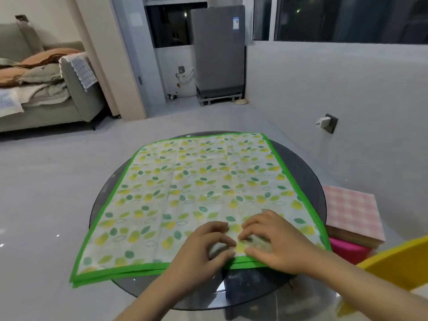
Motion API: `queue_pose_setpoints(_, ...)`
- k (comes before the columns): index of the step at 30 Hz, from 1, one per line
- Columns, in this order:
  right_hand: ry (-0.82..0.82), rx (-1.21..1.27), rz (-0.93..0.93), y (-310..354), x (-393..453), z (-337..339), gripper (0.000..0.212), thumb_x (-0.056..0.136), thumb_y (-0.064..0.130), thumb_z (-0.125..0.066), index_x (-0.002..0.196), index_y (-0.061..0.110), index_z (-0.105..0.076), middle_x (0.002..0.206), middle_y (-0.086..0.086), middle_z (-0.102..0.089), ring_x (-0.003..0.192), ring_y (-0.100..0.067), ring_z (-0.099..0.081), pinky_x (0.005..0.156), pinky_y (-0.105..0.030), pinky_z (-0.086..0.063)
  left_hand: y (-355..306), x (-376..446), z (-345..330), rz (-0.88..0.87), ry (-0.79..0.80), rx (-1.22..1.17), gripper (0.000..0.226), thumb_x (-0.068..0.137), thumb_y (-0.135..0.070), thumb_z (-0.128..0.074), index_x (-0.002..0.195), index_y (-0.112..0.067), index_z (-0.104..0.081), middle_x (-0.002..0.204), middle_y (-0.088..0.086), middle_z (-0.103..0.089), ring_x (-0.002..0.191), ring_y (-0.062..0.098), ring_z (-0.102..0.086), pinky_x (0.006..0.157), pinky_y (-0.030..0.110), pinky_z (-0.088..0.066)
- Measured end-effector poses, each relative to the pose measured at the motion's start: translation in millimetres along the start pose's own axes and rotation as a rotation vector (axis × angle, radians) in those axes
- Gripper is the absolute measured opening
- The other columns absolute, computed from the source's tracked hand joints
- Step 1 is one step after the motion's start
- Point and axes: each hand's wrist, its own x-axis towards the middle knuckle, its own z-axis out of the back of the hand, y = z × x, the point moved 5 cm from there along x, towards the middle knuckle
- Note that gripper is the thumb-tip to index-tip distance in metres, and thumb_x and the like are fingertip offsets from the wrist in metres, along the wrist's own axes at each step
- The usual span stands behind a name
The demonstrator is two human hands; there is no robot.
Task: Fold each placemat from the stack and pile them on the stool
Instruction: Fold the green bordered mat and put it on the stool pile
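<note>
A stack of placemats [196,186], white with yellow and green leaves and a bright green border, lies flat on a round dark glass table [301,163]. Both hands are at the stack's near edge, close together. My left hand [203,246] has its fingers curled down on the top placemat just inside the border. My right hand [271,239] does the same beside it, fingertips pressing and bunching the cloth. To the right stands a stool [347,249] with a pink side, and a folded pink checked cloth [352,209] lies on top of it.
A yellow curved object [398,258] juts in at the lower right. Grey floor lies to the left of the table, a sofa [46,93] with bedding at the far left. A grey appliance [220,54] stands by the back wall, a wall socket [327,122] at the right.
</note>
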Motion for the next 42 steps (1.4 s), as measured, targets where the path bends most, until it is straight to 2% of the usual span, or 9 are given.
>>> queue_pose_setpoints(7,0.032,0.029,0.050,-2.9,-9.9,-5.9,0.050,0.071,0.076,-0.048,0.106,0.044,-0.062,0.114,0.030,-0.045,0.113,0.005,-0.035,0.099,-0.015,-0.025,1.8,-10.3,2.2,0.002,0.033,0.049,0.022,0.079,-0.035,-0.073,0.101,-0.037,-0.070,0.125,-0.034,-0.042,0.124,-0.017,-0.031,0.100,0.003,-0.024)
queue_pose_setpoints(12,-0.044,0.053,0.052,2.7,-8.9,-6.3,0.035,0.074,0.066,-0.053,0.092,0.039,-0.068,0.099,0.028,-0.054,0.100,0.005,-0.044,0.091,-0.017,-0.034,0.1,-9.6,4.5,0.045,0.040,0.032,0.019,0.078,-0.036,-0.073,0.097,-0.035,-0.073,0.118,-0.033,-0.049,0.120,-0.015,-0.037,0.099,0.005,-0.029)
queue_pose_setpoints(17,-0.060,0.088,-0.020,5.7,-6.5,0.0,0.042,0.073,0.064,-0.046,0.082,0.033,-0.072,0.091,0.026,-0.060,0.098,0.004,-0.049,0.085,-0.011,-0.037,-2.3,-8.2,14.2,0.121,0.090,0.003,0.013,0.078,-0.034,-0.074,0.090,-0.033,-0.075,0.113,-0.031,-0.055,0.114,-0.016,-0.045,0.096,0.006,-0.035)
queue_pose_setpoints(22,-0.103,0.007,-0.108,11.8,-0.4,13.2,0.014,0.090,0.040,-0.055,0.087,0.030,-0.065,0.082,0.011,-0.067,0.078,-0.006,-0.057,0.069,-0.025,-0.043,-7.6,-3.8,29.2,0.193,0.076,0.062,0.017,0.080,-0.036,-0.071,0.096,-0.029,-0.075,0.098,-0.025,-0.064,0.097,-0.008,-0.058,0.087,0.013,-0.044)
queue_pose_setpoints(28,-0.252,-0.188,-0.171,26.1,3.2,47.4,0.018,0.096,0.034,-0.046,0.097,0.025,-0.061,0.069,0.009,-0.061,0.068,-0.016,-0.055,0.057,-0.029,-0.029,-17.7,-0.5,70.9,0.249,-0.021,0.155,0.016,0.082,-0.039,-0.069,0.085,-0.025,-0.076,0.068,-0.017,-0.066,0.060,-0.012,-0.056,0.054,0.005,-0.038)
queue_pose_setpoints(32,-0.257,-0.313,-0.183,39.9,-1.4,74.4,0.021,0.096,0.041,-0.042,0.100,0.029,-0.059,0.080,0.004,-0.068,0.081,-0.020,-0.061,0.062,-0.028,-0.030,-36.3,-1.6,87.7,0.217,-0.060,0.151,0.015,0.082,-0.037,-0.069,0.078,-0.024,-0.076,0.068,-0.007,-0.071,0.061,-0.002,-0.060,0.054,0.011,-0.043)
queue_pose_setpoints(35,-0.301,-0.386,-0.151,52.9,-10.3,97.8,0.021,0.095,0.043,-0.042,0.098,0.030,-0.058,0.072,0.008,-0.063,0.076,-0.017,-0.061,0.058,-0.027,-0.032,-55.7,-3.2,100.2,0.185,-0.059,0.122,0.013,0.080,-0.036,-0.072,0.070,-0.027,-0.073,0.062,-0.006,-0.069,0.058,0.008,-0.062,0.062,0.029,-0.051)
queue_pose_setpoints(39,-0.455,-0.430,-0.044,64.2,-15.4,126.2,0.012,0.088,0.038,-0.058,0.082,0.030,-0.064,0.057,0.012,-0.054,0.058,-0.014,-0.055,0.048,-0.019,-0.022,-79.5,-1.7,121.8,0.136,-0.062,0.209,0.014,0.079,-0.038,-0.072,0.068,-0.030,-0.070,0.062,-0.009,-0.068,0.057,0.006,-0.061,0.062,0.027,-0.050)
queue_pose_setpoints(42,-0.556,-0.456,-0.001,54.5,-4.6,137.7,0.011,0.081,0.024,-0.069,0.072,0.026,-0.063,0.060,0.012,-0.056,0.058,-0.017,-0.051,0.056,-0.024,-0.028,-88.8,6.1,135.3,0.085,-0.178,0.341,0.009,0.082,-0.033,-0.070,0.076,-0.027,-0.072,0.069,-0.009,-0.069,0.066,0.005,-0.062,0.065,0.026,-0.050)
